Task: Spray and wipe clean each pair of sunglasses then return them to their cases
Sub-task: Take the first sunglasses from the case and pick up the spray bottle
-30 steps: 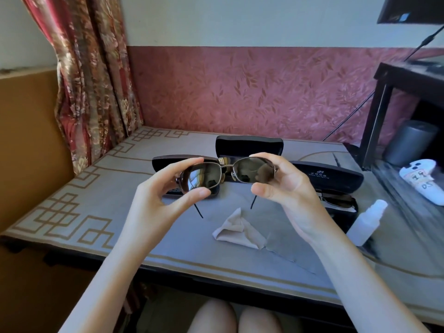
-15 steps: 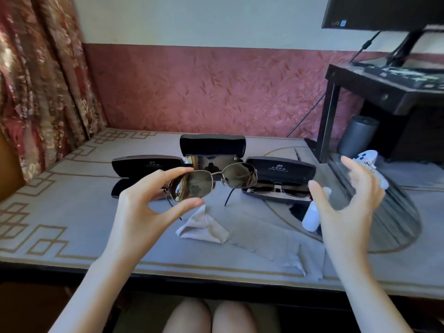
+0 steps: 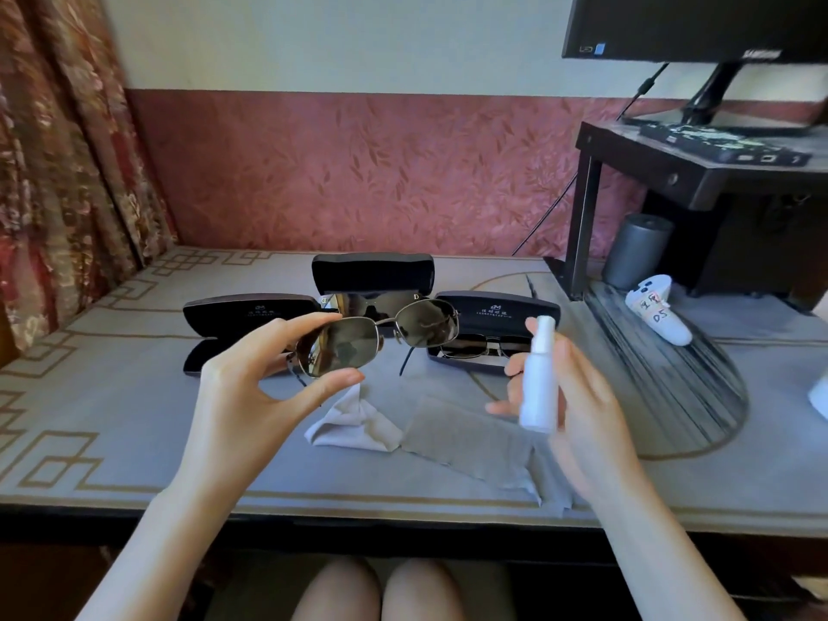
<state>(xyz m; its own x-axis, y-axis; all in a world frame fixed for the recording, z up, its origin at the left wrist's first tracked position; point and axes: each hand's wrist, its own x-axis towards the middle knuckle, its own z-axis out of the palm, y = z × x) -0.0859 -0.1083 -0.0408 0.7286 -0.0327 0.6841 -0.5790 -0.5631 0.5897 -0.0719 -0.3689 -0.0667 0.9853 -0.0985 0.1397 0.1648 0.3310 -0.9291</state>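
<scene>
My left hand (image 3: pixel 244 392) pinches a pair of metal-framed sunglasses (image 3: pixel 381 340) by its left lens, holding it above the table. My right hand (image 3: pixel 578 396) grips a small white spray bottle (image 3: pixel 539 378) upright, just right of the glasses. Three black cases stand open behind: the left case (image 3: pixel 233 316) looks empty, the middle case (image 3: pixel 373 277) holds dark sunglasses (image 3: pixel 372 302), and the right case (image 3: pixel 497 313) holds another pair (image 3: pixel 484 347). A crumpled white wiping cloth (image 3: pixel 354 423) and a flat grey cloth (image 3: pixel 466 437) lie under my hands.
A grey patterned table (image 3: pixel 89 396) runs to a dark front edge. At the right stand a black stand (image 3: pixel 672 172) with a monitor (image 3: pixel 694 24), a grey cylinder (image 3: pixel 636 251), and a white controller (image 3: pixel 658 311) on a dark fan-shaped mat (image 3: pixel 672 396). A curtain (image 3: pixel 58 150) hangs at left.
My right hand let go of the sunglasses, reached right, picked up the spray bottle and brought it beside the glasses. My left hand kept holding the glasses. The view swung right.
</scene>
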